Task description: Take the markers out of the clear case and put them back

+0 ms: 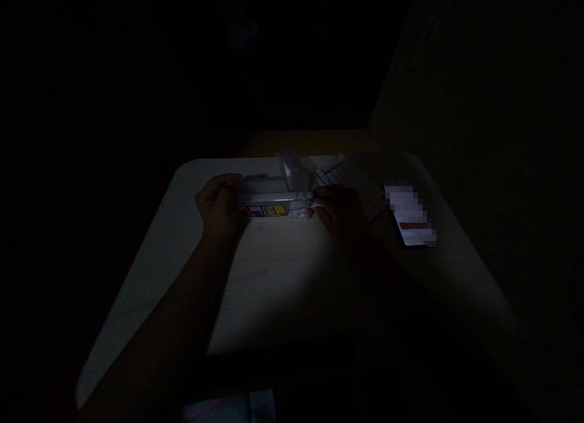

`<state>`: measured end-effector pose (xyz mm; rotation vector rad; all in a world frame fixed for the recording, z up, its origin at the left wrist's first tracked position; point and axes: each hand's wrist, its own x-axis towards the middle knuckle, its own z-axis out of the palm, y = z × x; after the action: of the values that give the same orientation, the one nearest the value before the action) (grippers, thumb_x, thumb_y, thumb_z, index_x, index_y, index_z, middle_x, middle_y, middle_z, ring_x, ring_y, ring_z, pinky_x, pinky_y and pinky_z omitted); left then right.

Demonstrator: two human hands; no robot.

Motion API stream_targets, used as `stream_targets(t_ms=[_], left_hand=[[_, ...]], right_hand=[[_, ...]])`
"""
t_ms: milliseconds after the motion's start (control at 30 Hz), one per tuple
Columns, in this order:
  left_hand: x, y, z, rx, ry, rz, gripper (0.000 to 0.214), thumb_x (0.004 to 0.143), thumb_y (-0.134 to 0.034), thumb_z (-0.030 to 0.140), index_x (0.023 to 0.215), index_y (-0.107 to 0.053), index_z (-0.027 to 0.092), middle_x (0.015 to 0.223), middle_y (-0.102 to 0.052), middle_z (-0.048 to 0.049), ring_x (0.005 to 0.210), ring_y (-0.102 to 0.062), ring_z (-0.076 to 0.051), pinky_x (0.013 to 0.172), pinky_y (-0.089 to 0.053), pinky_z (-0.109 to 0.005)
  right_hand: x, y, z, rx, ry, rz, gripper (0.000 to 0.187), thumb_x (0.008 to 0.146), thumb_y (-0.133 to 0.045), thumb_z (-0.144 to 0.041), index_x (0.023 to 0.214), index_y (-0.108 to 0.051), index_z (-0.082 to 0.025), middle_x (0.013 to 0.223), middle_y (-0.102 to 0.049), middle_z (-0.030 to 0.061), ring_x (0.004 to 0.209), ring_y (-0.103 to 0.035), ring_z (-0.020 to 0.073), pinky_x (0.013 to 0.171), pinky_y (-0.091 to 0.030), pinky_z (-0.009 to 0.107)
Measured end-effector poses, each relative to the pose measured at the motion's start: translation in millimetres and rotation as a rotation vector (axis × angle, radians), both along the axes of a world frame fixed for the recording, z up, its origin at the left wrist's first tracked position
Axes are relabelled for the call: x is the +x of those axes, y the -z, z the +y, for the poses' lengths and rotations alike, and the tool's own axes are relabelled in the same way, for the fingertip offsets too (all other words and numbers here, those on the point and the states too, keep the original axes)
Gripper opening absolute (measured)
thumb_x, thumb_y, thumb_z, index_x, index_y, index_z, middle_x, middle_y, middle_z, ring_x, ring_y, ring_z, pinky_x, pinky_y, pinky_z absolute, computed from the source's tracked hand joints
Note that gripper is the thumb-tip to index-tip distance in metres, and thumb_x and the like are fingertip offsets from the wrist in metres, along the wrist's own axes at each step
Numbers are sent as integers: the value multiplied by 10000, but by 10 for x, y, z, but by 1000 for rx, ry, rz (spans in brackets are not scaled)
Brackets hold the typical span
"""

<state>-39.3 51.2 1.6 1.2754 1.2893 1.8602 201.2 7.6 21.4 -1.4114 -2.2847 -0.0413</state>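
The scene is very dark. A long clear plastic box [274, 198] with a blue and yellow label lies across the pale table [274, 277], its end flap raised at the far right. My left hand [219, 207] wraps round the box's left end. My right hand [340, 213] is closed at the right end, fingers pinched by a small white and red part that I cannot make out.
A dark phone-like slab with a blurred white patch [410, 216] lies to the right. White papers with a red line [335, 173] sit behind the box. The table's rounded far corners fall into darkness, and a wall stands at the right.
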Motion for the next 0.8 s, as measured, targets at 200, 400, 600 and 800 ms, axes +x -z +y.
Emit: stream_targets(t_ms=[200, 400, 600, 800], left_hand=[[-22, 14, 12, 28, -18, 33, 174, 679, -553, 198, 761, -704, 176, 718, -633, -12, 651, -527, -94, 586, -376, -215], [-14, 0, -6, 1, -20, 27, 174, 686, -554, 227, 760, -703, 174, 681, -611, -7, 610, -506, -90, 556, -361, -215], [-5, 8, 2, 8, -10, 9, 163, 684, -568, 223, 763, -702, 176, 687, -609, -11, 593, -494, -89, 559, -360, -222], [-5, 1, -7, 8, -14, 7, 176, 684, -557, 252, 756, -698, 175, 682, -600, -9, 602, -498, -96, 558, -363, -223]], right_hand=[[92, 16, -3, 73, 76, 36, 276, 875, -427, -271, 950, -671, -166, 1141, -631, 64, 1077, -535, 202, 924, -309, 364], [-5, -5, 8, -89, -28, -62, 297, 885, -410, -228, 1095, -614, -172, 1070, -658, 69, 954, -584, 195, 860, -321, 340], [139, -70, -4, -122, 14, -98, 316, 883, -403, -233, 1123, -608, -213, 1063, -659, 54, 973, -570, 200, 871, -295, 353], [145, -84, -37, -116, 33, -134, 329, 872, -423, -280, 1137, -605, -210, 1067, -653, 65, 991, -557, 214, 893, -282, 376]])
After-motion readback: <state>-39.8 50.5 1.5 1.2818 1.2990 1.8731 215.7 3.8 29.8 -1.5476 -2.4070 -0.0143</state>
